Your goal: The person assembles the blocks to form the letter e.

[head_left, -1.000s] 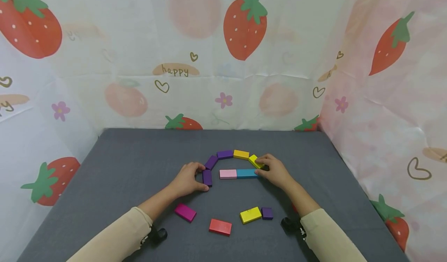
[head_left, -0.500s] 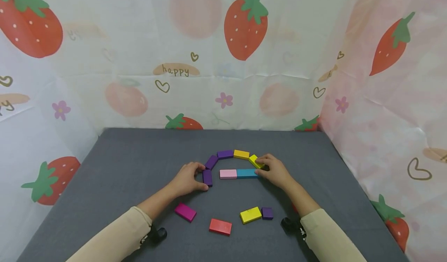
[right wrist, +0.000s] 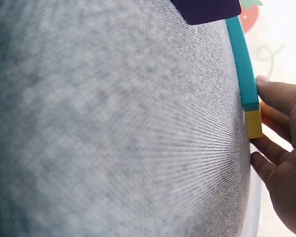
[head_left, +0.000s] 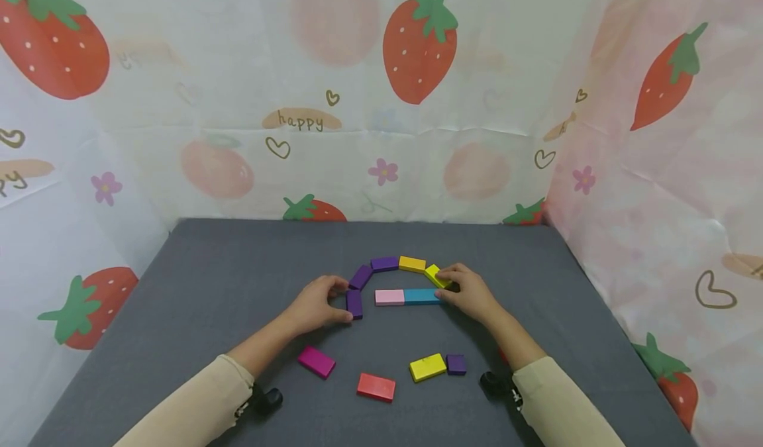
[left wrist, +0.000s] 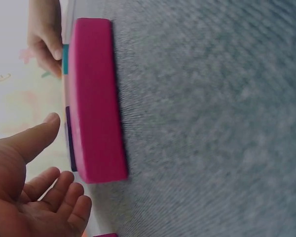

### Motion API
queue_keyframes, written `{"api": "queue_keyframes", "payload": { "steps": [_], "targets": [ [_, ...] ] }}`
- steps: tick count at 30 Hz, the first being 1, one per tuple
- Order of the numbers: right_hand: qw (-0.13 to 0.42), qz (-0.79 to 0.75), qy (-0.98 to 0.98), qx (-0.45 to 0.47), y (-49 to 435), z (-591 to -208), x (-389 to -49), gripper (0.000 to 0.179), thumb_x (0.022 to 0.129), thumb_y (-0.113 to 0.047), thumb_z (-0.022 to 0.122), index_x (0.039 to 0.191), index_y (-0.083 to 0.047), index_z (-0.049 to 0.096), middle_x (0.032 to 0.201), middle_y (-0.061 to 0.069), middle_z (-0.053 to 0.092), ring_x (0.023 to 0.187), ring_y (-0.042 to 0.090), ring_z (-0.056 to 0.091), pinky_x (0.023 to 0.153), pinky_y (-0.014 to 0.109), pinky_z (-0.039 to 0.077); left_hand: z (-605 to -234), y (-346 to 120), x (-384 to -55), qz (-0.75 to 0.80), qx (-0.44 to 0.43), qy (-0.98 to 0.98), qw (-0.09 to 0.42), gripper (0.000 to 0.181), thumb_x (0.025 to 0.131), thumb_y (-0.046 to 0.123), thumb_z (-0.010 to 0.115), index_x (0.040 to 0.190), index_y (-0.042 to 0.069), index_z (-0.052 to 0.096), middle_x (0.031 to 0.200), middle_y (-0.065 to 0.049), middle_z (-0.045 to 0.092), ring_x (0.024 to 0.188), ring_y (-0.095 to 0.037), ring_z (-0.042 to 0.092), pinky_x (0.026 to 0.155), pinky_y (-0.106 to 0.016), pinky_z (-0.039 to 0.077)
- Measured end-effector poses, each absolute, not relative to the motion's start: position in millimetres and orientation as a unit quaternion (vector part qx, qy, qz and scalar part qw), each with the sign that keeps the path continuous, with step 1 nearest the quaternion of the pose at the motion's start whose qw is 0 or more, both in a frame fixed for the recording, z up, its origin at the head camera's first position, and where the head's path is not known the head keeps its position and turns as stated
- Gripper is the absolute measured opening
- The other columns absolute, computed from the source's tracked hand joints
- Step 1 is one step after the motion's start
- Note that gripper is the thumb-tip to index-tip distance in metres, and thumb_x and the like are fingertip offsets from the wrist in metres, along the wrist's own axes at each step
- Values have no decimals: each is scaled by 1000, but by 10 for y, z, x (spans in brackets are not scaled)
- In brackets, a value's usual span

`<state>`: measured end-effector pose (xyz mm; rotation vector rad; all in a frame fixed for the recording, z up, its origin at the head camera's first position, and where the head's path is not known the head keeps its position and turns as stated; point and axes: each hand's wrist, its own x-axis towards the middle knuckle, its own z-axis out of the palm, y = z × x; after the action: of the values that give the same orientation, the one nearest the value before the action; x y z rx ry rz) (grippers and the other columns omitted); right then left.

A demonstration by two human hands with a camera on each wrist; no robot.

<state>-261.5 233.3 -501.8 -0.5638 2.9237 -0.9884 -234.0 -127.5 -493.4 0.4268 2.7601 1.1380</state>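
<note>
My left hand (head_left: 316,304) is beside a purple block (head_left: 354,304) at the left foot of an arch of blocks. Its fingers are loosely bent, and in the left wrist view its thumb and fingers stand apart with nothing between them. My right hand (head_left: 467,293) holds the yellow block (head_left: 434,273) at the arch's right end, fingers on its far side. The right thumb lies by the blue block (head_left: 420,296), partly covering its right end. A pink block (head_left: 389,297) adjoins the blue one. Two more purple blocks and an orange-yellow block (head_left: 412,263) form the arch's top.
Nearer the person lie a magenta block (head_left: 316,362), a red block (head_left: 376,387), a yellow block (head_left: 427,367) and a small purple block (head_left: 456,365). Something red is mostly hidden under the right wrist. A grey cloth (head_left: 238,268) covers the table; a strawberry-print curtain stands behind.
My left thumb has drawn back slightly to the left from the purple block, and the left forearm has shifted a little left. The right hand and the blocks stay in place.
</note>
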Motion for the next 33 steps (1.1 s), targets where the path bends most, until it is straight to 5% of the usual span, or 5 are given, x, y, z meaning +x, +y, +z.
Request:
{"api": "queue_keyframes", "payload": {
  "steps": [33],
  "targets": [
    [-3,-315,932,-177,2326,-5040,-2617,44,93,-20,77,133,-5,67,129,12,62,115,31,61,98,50,51,-4629,-1815,-2022,435,163,885,23,59,87,26,83,139,14,59,138,-7,60,127,-31,55,106,-52,45]
  ]
}}
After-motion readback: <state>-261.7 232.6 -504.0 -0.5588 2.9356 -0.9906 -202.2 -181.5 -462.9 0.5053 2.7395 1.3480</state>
